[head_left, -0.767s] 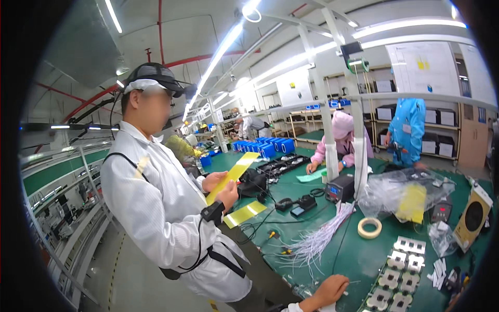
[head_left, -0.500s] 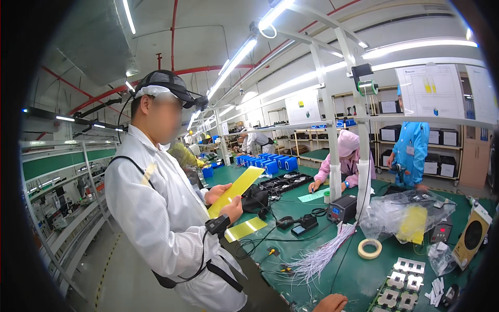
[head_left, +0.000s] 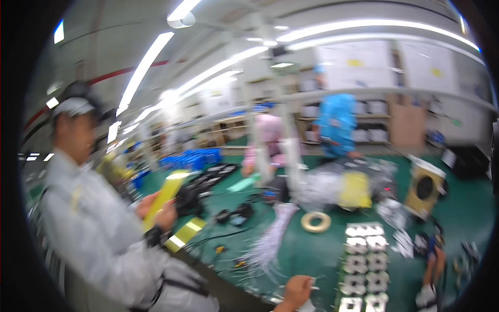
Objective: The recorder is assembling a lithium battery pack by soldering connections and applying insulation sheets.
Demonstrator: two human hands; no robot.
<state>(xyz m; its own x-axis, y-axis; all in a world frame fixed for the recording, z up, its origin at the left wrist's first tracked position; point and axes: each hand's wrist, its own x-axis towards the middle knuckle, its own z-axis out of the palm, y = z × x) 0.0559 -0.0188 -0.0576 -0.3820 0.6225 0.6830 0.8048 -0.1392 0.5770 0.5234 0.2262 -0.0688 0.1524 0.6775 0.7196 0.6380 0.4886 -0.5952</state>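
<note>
One hand (head_left: pixel 296 292) (left or right, and its grip, too blurred to tell) touches pale wires (head_left: pixel 270 244).

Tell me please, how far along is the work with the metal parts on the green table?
Done: grey metal parts lie in two neat rows on the table. In hand: the left hand is at the table edge near the white wire bundle; blur hides its grip. Left: the bundle is still loose, and the tape ring lies apart from the hand.
</note>
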